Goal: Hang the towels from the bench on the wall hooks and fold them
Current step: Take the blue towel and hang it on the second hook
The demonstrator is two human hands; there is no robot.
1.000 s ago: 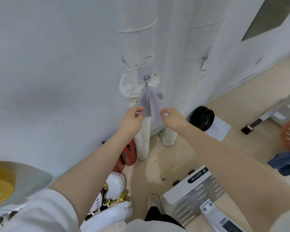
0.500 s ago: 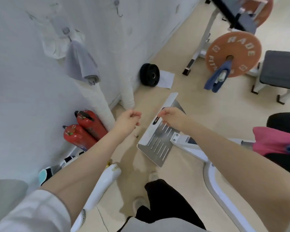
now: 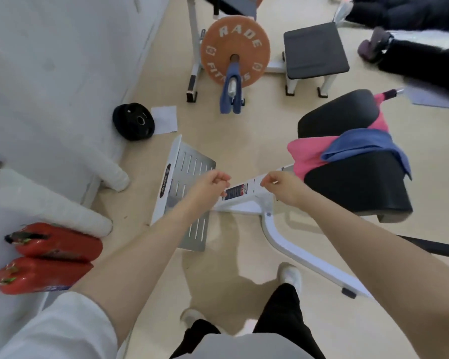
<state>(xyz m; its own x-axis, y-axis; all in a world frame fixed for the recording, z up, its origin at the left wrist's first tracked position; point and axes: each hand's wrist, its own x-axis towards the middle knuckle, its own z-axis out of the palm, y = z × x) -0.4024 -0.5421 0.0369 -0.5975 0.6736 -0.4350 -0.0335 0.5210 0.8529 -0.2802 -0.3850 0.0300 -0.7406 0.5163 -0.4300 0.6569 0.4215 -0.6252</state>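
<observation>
The left hand (image 3: 210, 183) is held out over the floor with its fingers curled loosely toward the palm, thumb resting against the index finger, and nothing between them. The right hand (image 3: 283, 186) is in much the same pose a little to the right, fingers bent inward and empty. The 2 hands are near each other but apart, both above the white frame (image 3: 246, 195) of a bench machine, where a printed label shows between them.

Just left of the hands, a perforated metal footplate (image 3: 189, 161) stands tilted on the floor. To the right of the right hand is the black padded bench (image 3: 353, 185), and on it lie the towels: a pink towel (image 3: 306, 156) draped over the front edge of the seat, with a blue towel (image 3: 360, 146) lying on top of it and hanging off the far side.

Farther out, an orange weight plate (image 3: 235, 50) sits on a white rack, and a second blue towel (image 3: 231, 92) hangs from the bar end at its centre. A black padded stool (image 3: 315, 50) stands to the right of the plate. A small black weight plate (image 3: 133, 121) leans near the white wall (image 3: 49, 73), with a white sheet beside it on the floor. 2 red fire extinguishers (image 3: 49, 257) lie at the lower left against the wall. Below, the person's white shoes and black trousers are in view.
</observation>
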